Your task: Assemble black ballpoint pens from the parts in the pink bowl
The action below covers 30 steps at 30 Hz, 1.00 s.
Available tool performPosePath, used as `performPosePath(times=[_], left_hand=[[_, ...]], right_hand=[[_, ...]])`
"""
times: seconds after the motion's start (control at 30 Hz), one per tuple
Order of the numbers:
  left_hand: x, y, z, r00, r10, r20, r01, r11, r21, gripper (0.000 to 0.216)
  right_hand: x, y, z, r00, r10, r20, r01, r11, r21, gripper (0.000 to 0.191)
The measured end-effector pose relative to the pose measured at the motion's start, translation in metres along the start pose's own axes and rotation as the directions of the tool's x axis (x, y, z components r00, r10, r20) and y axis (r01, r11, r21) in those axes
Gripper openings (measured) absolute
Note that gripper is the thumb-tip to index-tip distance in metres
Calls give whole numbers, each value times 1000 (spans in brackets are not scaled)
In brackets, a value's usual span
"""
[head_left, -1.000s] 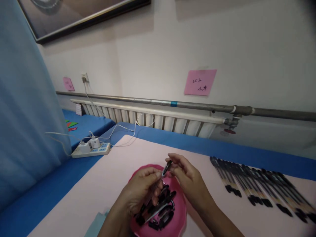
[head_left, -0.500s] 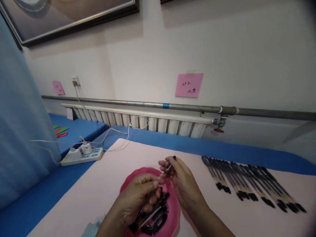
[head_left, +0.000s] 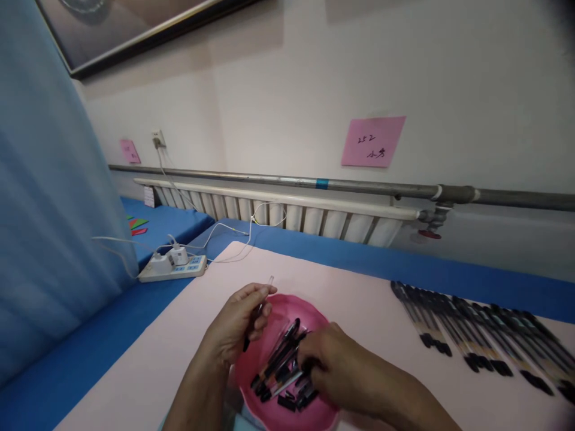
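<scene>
My left hand (head_left: 238,323) holds a thin pen part (head_left: 260,297) by its middle, the clear end sticking up past my fingers, over the left rim of a pink bowl (head_left: 321,413). The bowl holds several black pen pieces (head_left: 281,359). My right hand (head_left: 335,371) reaches down into the bowl with its fingers curled among those pieces; whether it grips one is hidden. Both hands are over a pale pink mat (head_left: 193,335).
A row of several assembled black pens (head_left: 471,335) lies on the mat at the right. A white power strip (head_left: 173,269) with chargers and cables sits on the blue tabletop at the left. A radiator (head_left: 278,212) and pipe run along the wall behind.
My hands have come apart. The right hand left the pen part and dropped into the bowl; the left hand kept the part and moved left.
</scene>
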State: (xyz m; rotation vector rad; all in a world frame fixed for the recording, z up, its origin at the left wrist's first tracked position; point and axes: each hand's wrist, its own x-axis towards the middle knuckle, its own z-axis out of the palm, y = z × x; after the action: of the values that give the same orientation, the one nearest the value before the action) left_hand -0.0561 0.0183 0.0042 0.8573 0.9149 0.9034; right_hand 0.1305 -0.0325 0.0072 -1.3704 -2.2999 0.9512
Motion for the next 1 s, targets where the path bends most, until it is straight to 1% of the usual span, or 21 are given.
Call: performPosePath(times=[0.07,0.1,0.17,0.23,0.27,0.33,0.4,0.47,0.6,0.73,0.83,1.0], left_hand=[[0,0,0,1000,10,-2,-10,1000,-9,31],[0,0,0,1000,17,-8,-17,1000,-14,32],[1,1,0,999,35,-33,-36,999,-19,32],[2,1,1,997,52,-60,-53,998,-19,32],[2,1,1,996,57,-70,-58,998,-18,32],[2,2,1,995,59,-81,-60,998,-17,31],[2,1,1,995,61,-81,-62,998,-19,31],[2,1,1,995,62,-82,-63,998,-20,31],[2,0,3,995,49,-89,-51,999,-16,31],[3,-2,4,994,44,-98,-45,999,-5,32],[5,-3,3,994,47,-98,-47,999,2,31],[6,-3,-1,992,56,-114,-54,998,15,29]], right_hand=[[-1,-1,1,1000,-7,29,10,996,-92,20],[1,-1,2,1000,-17,11,18,992,-122,18],[9,2,7,992,-57,-111,37,984,-176,17],[20,8,17,961,-123,-248,57,965,-256,20],[26,11,23,949,-167,-266,84,951,-297,20],[35,19,35,952,-221,-214,132,922,-364,21],[39,25,44,967,-208,-144,129,896,-426,24],[40,28,48,979,-173,-109,101,873,-477,26],[37,25,44,987,-127,-102,54,848,-527,25],[36,19,37,993,-78,-90,22,862,-507,21],[36,20,35,993,-82,-82,32,874,-485,20],[36,23,33,995,-79,-64,34,854,-519,18]])
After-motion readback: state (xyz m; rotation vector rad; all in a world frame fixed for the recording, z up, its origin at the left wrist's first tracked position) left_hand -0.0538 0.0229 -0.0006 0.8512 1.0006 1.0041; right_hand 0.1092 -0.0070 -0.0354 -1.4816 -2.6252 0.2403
